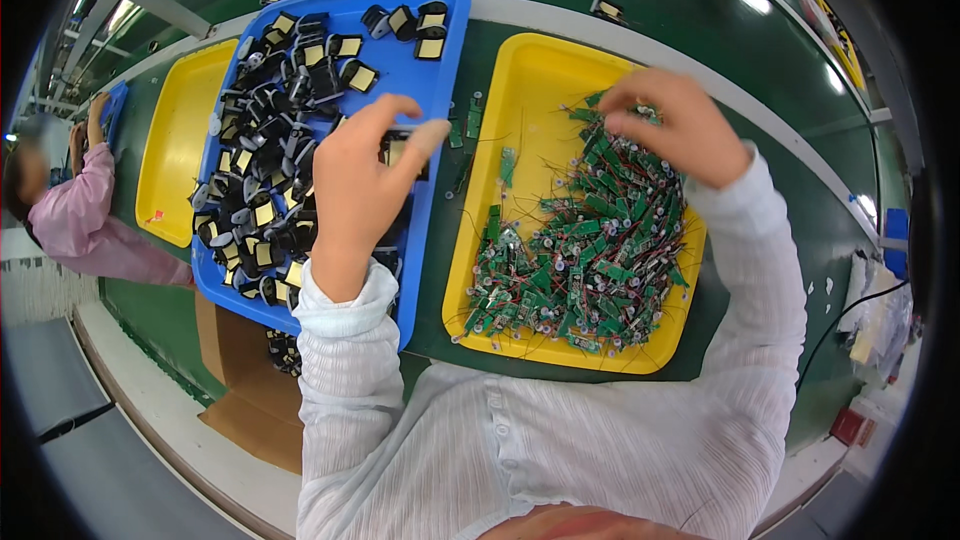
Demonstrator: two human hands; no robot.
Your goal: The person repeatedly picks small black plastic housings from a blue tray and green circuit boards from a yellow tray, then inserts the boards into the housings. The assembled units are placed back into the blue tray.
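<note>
Right now my left hand (pixel 362 175) pinches a small black part (pixel 400 148) over the blue tray (pixel 428 90), while my right hand (pixel 672 125) closes on green circuit boards (pixel 580 250) at the yellow tray's (pixel 520 80) far edge.

Left hand (pixel 362 175) raised mid-frame, fingers curled, thumb and forefinger pinched near tips. Right hand (pixel 668 125) reaching forward, fingers bent downward, forearm angled inward. White sleeves on both arms.

electronics assembly line: green conveyor belt (pixel 450 270), trays of circuit boards (pixel 590 250).
</note>
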